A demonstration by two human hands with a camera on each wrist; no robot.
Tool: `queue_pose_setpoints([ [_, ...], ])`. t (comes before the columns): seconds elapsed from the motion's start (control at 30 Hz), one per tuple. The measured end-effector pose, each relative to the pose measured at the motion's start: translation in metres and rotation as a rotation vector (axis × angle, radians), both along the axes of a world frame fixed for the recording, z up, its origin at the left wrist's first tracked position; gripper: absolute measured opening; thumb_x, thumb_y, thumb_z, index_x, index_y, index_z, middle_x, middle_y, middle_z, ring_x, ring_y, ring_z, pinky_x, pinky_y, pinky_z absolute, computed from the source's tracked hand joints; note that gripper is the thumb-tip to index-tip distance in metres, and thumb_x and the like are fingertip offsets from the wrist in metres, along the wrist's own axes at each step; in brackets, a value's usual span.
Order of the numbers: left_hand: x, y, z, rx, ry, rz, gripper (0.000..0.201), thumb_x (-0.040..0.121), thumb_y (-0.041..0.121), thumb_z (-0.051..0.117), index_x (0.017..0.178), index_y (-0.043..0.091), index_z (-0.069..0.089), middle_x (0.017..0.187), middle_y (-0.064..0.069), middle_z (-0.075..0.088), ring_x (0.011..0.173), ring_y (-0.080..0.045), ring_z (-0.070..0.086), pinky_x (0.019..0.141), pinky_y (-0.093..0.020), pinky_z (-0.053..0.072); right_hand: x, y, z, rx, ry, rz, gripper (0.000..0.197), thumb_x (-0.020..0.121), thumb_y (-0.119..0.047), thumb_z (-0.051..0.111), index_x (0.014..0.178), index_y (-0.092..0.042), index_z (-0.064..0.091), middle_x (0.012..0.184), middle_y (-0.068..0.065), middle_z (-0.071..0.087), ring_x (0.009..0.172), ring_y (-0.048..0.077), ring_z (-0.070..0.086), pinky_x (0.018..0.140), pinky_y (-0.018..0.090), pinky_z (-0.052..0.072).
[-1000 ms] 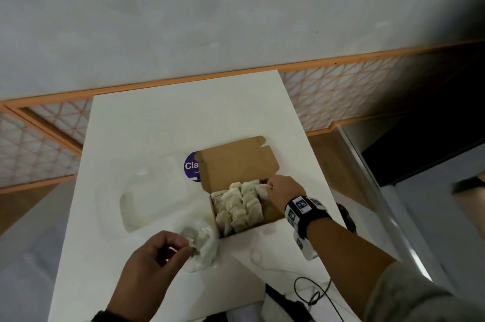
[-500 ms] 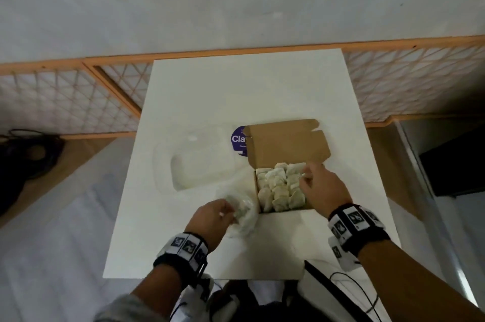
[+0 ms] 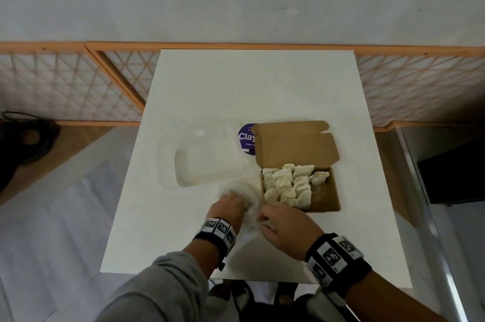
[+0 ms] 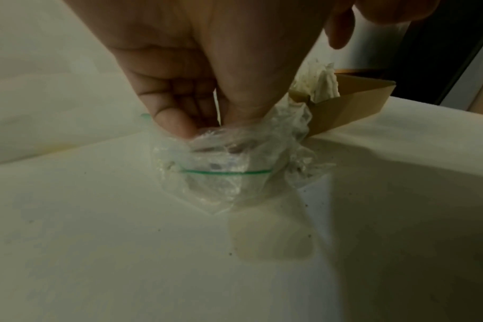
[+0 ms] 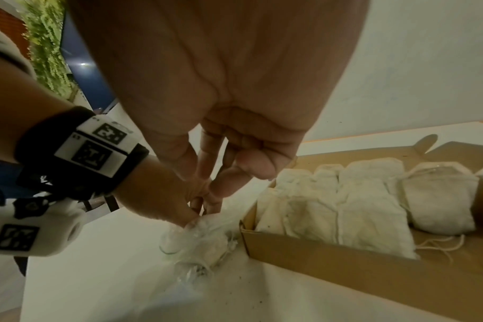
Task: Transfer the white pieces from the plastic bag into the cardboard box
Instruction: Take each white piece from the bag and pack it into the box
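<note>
An open cardboard box (image 3: pixel 325 195) sits right of centre on the white table, its left part packed with several white pieces (image 3: pixel 286 182) like small cloth sachets. The box (image 5: pixel 331 257) and pieces (image 5: pixel 353 209) show close up in the right wrist view. A crumpled clear plastic bag (image 4: pixel 229 174) with a green zip line lies against the box's near left corner. My left hand (image 4: pixel 204 128) pinches its top. My right hand (image 5: pixel 207 180) hovers just above the bag (image 5: pixel 196 239) beside the left hand (image 3: pixel 231 206), fingers pointing down and holding nothing.
A clear plastic tub (image 3: pixel 204 161) lies left of the box, with a purple round label (image 3: pixel 246 138) behind it. Bare table (image 3: pixel 262 85) stretches toward the far edge. An orange lattice panel (image 3: pixel 78 80) runs behind the table.
My right hand left the box and moved left to the bag. My left hand kept its hold on the bag. The head view swung to face the table squarely.
</note>
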State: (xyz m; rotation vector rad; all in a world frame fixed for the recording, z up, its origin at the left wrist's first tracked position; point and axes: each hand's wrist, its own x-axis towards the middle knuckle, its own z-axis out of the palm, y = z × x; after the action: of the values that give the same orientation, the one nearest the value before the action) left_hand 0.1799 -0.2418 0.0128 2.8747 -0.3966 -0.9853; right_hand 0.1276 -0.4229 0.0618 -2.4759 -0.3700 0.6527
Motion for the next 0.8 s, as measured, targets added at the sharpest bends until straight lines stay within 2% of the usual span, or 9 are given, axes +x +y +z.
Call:
queue_pose_setpoints([
  [0.1, 0.003, 0.003, 0.008, -0.037, 0.001, 0.040, 0.035, 0.099, 0.014, 0.056, 0.133, 0.018, 0.060, 0.140, -0.010, 0.055, 0.128, -0.032, 0.057, 0.103, -0.046, 0.053, 0.003, -0.002, 0.005, -0.003, 0.002, -0.026, 0.010, 0.100, -0.038, 0.049, 0.103, -0.031, 0.056, 0.103, -0.006, 0.059, 0.091, 0.017, 0.059, 0.081, 0.039, 0.055],
  [0.27, 0.008, 0.005, 0.039, -0.275, -0.030, 0.253, 0.017, 0.100, 0.019, 0.053, 0.114, 0.023, 0.062, 0.112, -0.001, 0.063, 0.098, -0.023, 0.065, 0.089, -0.037, 0.055, 0.009, -0.001, 0.019, 0.018, 0.044, -0.119, 0.013, 0.102, -0.038, 0.054, 0.112, -0.032, 0.058, 0.110, -0.010, 0.060, 0.096, 0.011, 0.059, 0.089, 0.035, 0.056],
  [0.37, 0.006, 0.008, 0.067, -0.598, 0.016, 0.497, 0.016, 0.099, 0.016, 0.058, 0.104, 0.029, 0.066, 0.093, 0.008, 0.074, 0.079, -0.012, 0.070, 0.079, -0.036, 0.061, 0.015, -0.001, 0.030, 0.096, 0.082, -0.245, 0.039, 0.100, -0.041, 0.058, 0.137, -0.032, 0.052, 0.131, -0.011, 0.060, 0.109, 0.009, 0.061, 0.096, 0.030, 0.054],
  [0.43, 0.004, 0.010, 0.087, -0.814, 0.071, 0.628, 0.015, 0.097, 0.013, 0.065, 0.099, 0.027, 0.069, 0.083, 0.006, 0.077, 0.073, -0.012, 0.073, 0.077, -0.043, 0.064, 0.019, -0.001, 0.037, 0.229, 0.167, -0.330, 0.057, 0.098, -0.039, 0.060, 0.152, -0.032, 0.042, 0.145, -0.010, 0.057, 0.119, 0.008, 0.061, 0.104, 0.034, 0.053],
  [0.5, 0.003, 0.013, 0.101, -0.982, 0.104, 0.731, 0.015, 0.095, 0.010, 0.069, 0.101, 0.024, 0.071, 0.087, 0.000, 0.077, 0.077, -0.020, 0.076, 0.081, -0.057, 0.062, 0.024, -0.003, 0.047, 0.371, 0.248, -0.389, 0.061, 0.096, -0.034, 0.060, 0.154, -0.032, 0.041, 0.146, -0.006, 0.060, 0.122, 0.009, 0.062, 0.107, 0.041, 0.054],
  [0.57, 0.003, 0.017, 0.111, -1.109, 0.148, 0.799, 0.025, 0.095, 0.007, 0.071, 0.112, 0.025, 0.069, 0.102, -0.003, 0.073, 0.081, -0.020, 0.076, 0.086, -0.064, 0.060, 0.028, -0.005, 0.057, 0.489, 0.277, -0.420, 0.053, 0.097, -0.027, 0.059, 0.149, -0.028, 0.049, 0.129, -0.006, 0.071, 0.108, 0.013, 0.071, 0.100, 0.044, 0.059],
  [0.63, 0.002, 0.020, 0.117, -1.195, 0.182, 0.837, 0.041, 0.094, 0.000, 0.070, 0.125, 0.027, 0.063, 0.120, -0.009, 0.067, 0.086, -0.017, 0.074, 0.088, -0.052, 0.063, 0.029, -0.005, 0.069, 0.554, 0.256, -0.420, 0.041, 0.101, -0.016, 0.057, 0.141, -0.027, 0.055, 0.112, -0.006, 0.076, 0.096, 0.018, 0.073, 0.091, 0.043, 0.062],
  [0.7, 0.001, 0.023, 0.124, -1.260, 0.197, 0.852, 0.051, 0.094, -0.004, 0.069, 0.134, 0.026, 0.058, 0.126, -0.010, 0.064, 0.087, -0.017, 0.073, 0.087, -0.039, 0.063, 0.029, -0.004, 0.079, 0.590, 0.229, -0.432, 0.041, 0.103, -0.011, 0.055, 0.139, -0.031, 0.056, 0.108, -0.005, 0.076, 0.092, 0.018, 0.073, 0.086, 0.041, 0.063],
  [0.8, -0.001, 0.025, 0.131, -1.283, 0.192, 0.850, 0.055, 0.094, -0.007, 0.068, 0.138, 0.024, 0.055, 0.129, -0.007, 0.064, 0.086, -0.019, 0.073, 0.086, -0.037, 0.063, 0.028, -0.003, 0.087, 0.644, 0.194, -0.451, 0.048, 0.101, -0.005, 0.054, 0.142, -0.031, 0.054, 0.104, 0.001, 0.073, 0.087, 0.015, 0.071, 0.076, 0.033, 0.059],
])
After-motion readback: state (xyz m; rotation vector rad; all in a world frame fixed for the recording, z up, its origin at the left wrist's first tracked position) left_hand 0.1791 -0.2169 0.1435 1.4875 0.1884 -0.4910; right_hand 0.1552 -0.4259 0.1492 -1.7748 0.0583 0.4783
